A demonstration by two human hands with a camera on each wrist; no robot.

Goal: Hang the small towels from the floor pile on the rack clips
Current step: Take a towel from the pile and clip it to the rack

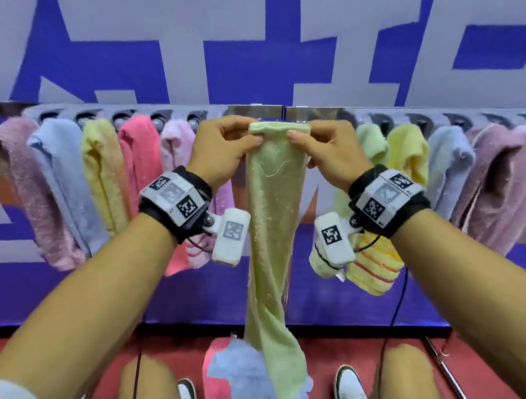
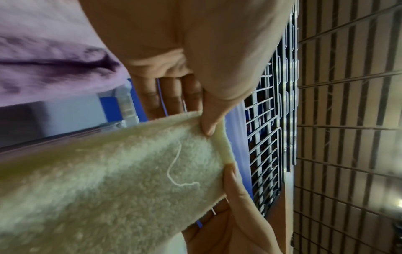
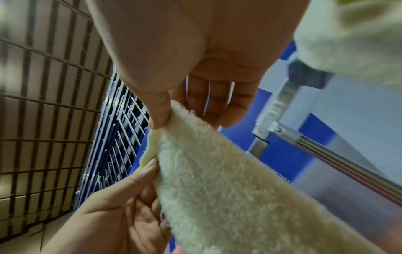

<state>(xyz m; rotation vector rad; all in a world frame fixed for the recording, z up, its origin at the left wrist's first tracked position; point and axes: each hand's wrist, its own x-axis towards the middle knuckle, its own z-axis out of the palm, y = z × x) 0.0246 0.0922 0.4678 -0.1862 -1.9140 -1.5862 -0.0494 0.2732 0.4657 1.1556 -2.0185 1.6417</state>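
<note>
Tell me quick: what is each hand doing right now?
Left hand: pinching the light green towel at its top edge.
Right hand: pinching the same edge's other corner.

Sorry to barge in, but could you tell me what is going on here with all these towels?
A person is hanging small towels on a clip rack. Right now the left hand and the right hand each pinch a top corner of a light green towel, holding it stretched just in front of the rack's middle, not yet clipped. Ten towels already hang, five on each side. A pile of pink and blue towels waits on the red floor between the person's feet.
</note>
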